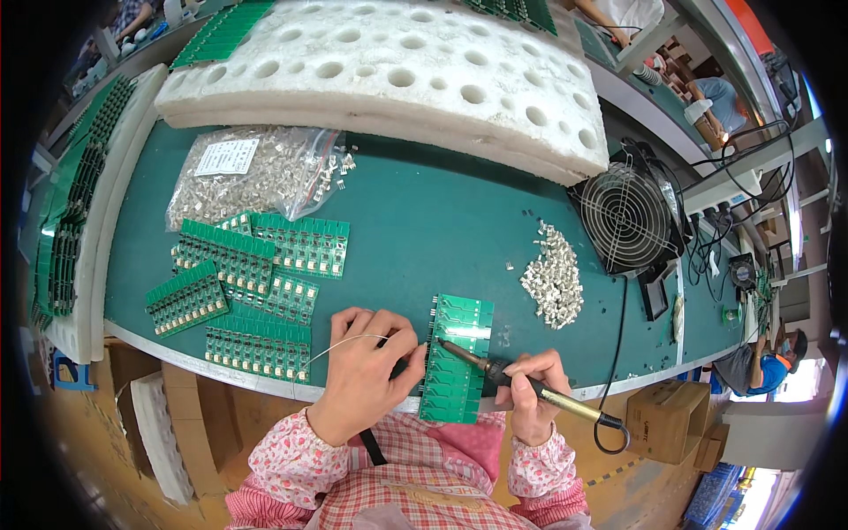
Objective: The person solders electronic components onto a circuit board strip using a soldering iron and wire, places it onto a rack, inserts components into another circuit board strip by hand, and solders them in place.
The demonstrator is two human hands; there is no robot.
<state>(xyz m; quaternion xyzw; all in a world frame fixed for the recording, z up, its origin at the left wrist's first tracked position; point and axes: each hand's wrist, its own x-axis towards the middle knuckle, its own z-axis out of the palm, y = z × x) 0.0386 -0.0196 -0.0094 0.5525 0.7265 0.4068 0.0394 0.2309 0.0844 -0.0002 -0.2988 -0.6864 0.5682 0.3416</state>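
My left hand (367, 367) is closed, fingers curled, with a thin strand of solder wire (318, 354) looped over it. The fingertips are beside the left edge of a green circuit board panel (458, 389), which lies at the table's front edge. In my right hand (533, 397) is a soldering iron (576, 405), held like a pen. Its tip points at the panel's upper left part, near the row of pins along that edge. Whether the tip touches a pin, I cannot tell. The solder's free end is hidden by my fingers.
Several populated circuit boards (256, 340) are piled on the left. Behind them lies a plastic bag (238, 177) of small metallic parts. A loose heap of such parts (554, 278) sits to the right, near a black fan (623, 212). A white foam block (371, 97) spans the back.
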